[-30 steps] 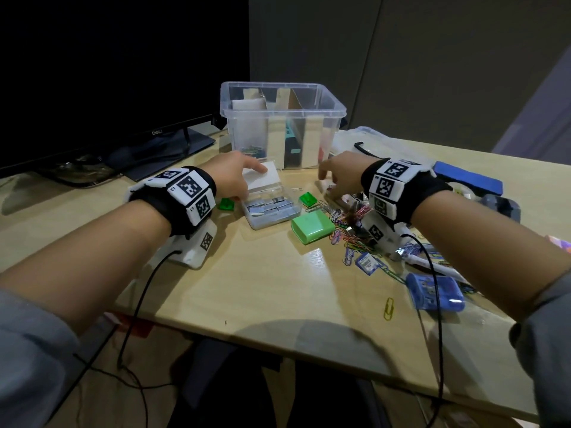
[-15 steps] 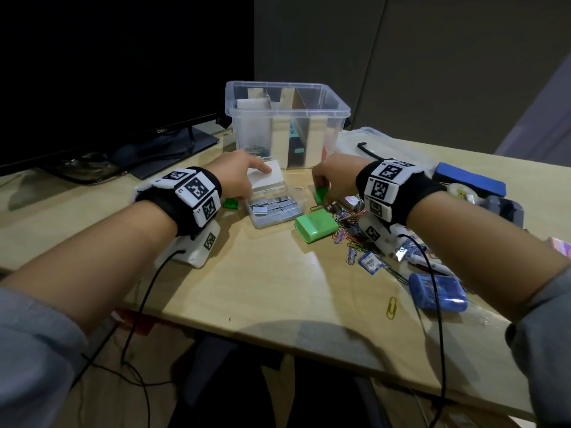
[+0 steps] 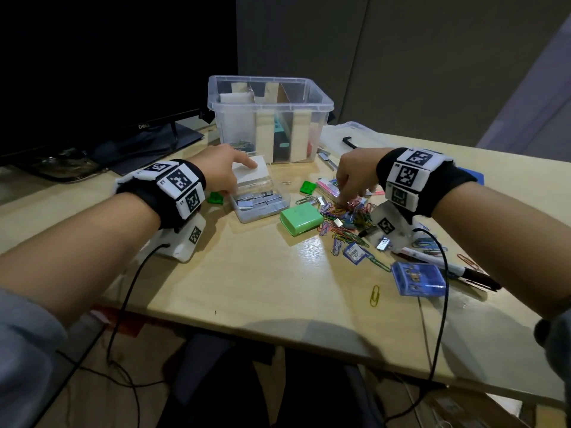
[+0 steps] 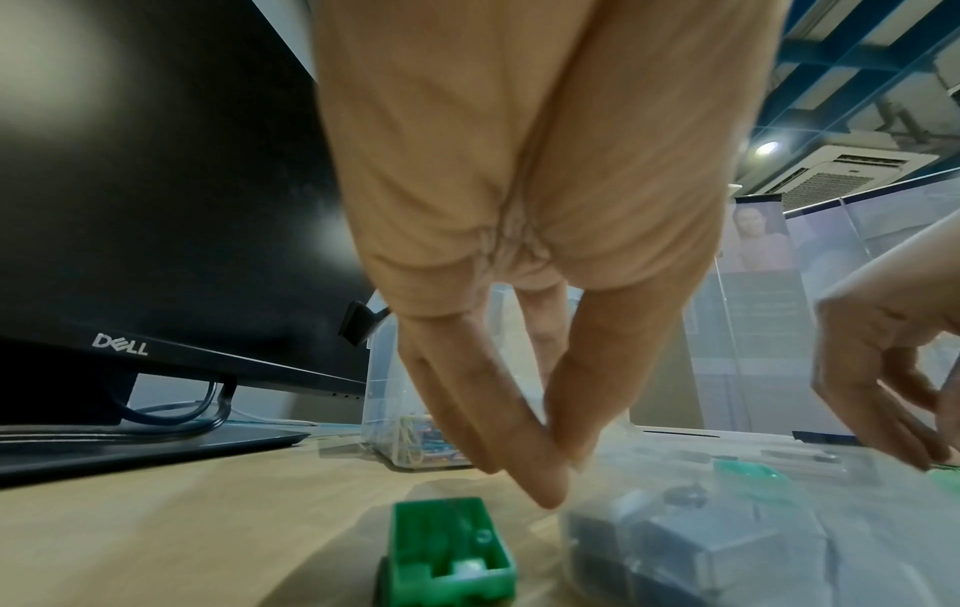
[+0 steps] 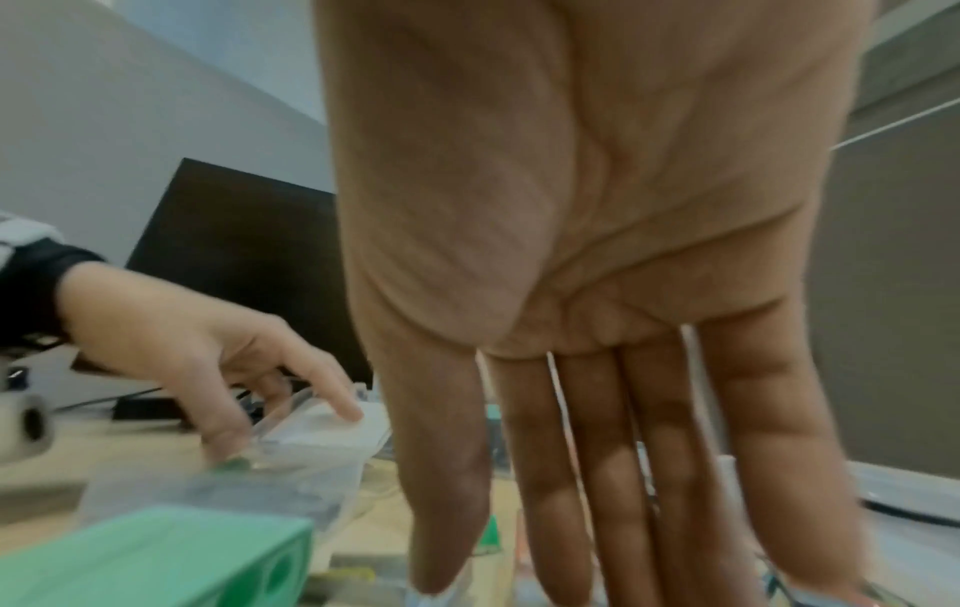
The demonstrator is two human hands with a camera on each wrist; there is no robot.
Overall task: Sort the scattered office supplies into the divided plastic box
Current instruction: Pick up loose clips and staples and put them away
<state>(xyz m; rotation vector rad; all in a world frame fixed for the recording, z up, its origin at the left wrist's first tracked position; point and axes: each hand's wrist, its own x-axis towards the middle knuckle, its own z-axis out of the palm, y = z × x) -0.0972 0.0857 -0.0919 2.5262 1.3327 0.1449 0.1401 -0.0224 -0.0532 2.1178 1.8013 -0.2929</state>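
A: Far left, the left hand sits on the small clear case of staple strips, index finger pressing the raised lid, thumb at its near edge. A steadying grip more than a clamp, fingers fairly straight.

B: A small green clip lies just beside that case, untouched. Behind them stands the divided plastic box, open-topped on the counter, some clips already in its left compartment.

A: Moving across, the green block lies between the case and the pile of coloured paper clips.

B: There's the right hand, fingers straight and pointing down into that pile, tips touching. I can't tell whether it has anything yet.

A: My advice: rake a small bunch together with the fingertips, pinch firmly, lift straight up. Tangled clips trail and drop.

B: And keep the left hand pinning that case so nothing spills.
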